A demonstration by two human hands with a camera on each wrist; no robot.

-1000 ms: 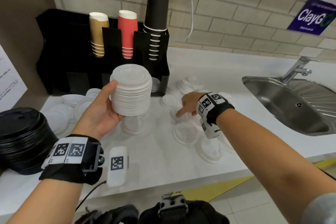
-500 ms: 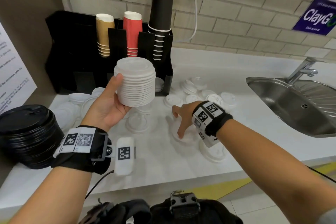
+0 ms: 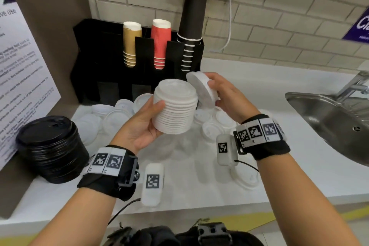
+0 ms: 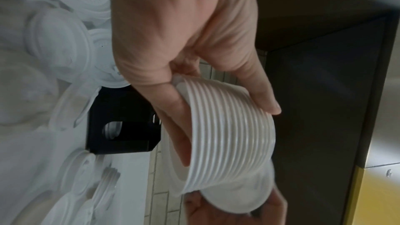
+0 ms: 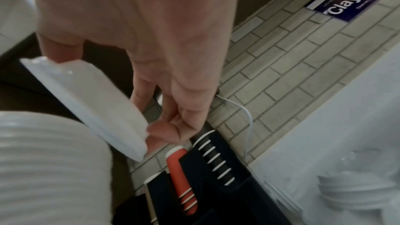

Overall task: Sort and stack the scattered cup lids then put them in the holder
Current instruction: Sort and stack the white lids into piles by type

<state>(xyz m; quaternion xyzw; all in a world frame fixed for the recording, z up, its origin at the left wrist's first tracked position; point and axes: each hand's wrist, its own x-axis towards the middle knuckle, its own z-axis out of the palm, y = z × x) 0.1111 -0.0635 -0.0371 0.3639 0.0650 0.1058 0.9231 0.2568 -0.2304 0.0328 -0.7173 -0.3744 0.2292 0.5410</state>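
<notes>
My left hand (image 3: pixel 148 121) grips a tall stack of white lids (image 3: pixel 174 108) above the counter; the left wrist view shows thumb and fingers wrapped round the same stack of white lids (image 4: pixel 229 136). My right hand (image 3: pixel 221 94) holds a tilted white lid (image 3: pixel 201 89) by its edge, just right of the stack's top. In the right wrist view the tilted white lid (image 5: pixel 86 98) is pinched between fingertips and thumb. Several loose white lids (image 3: pixel 211 126) lie scattered on the white counter (image 3: pixel 189 191). The black holder (image 3: pixel 111 60) stands against the back wall.
Gold, red and black cup stacks (image 3: pixel 160 44) fill the holder's upper slots. A stack of black lids (image 3: pixel 50 148) sits at the counter's left. A steel sink (image 3: pixel 335 124) with a tap is on the right. A printed notice (image 3: pixel 22 78) hangs on the left panel.
My right hand picked a white lid off the counter and raised it beside the stack's top. The left hand kept hold of the stack.
</notes>
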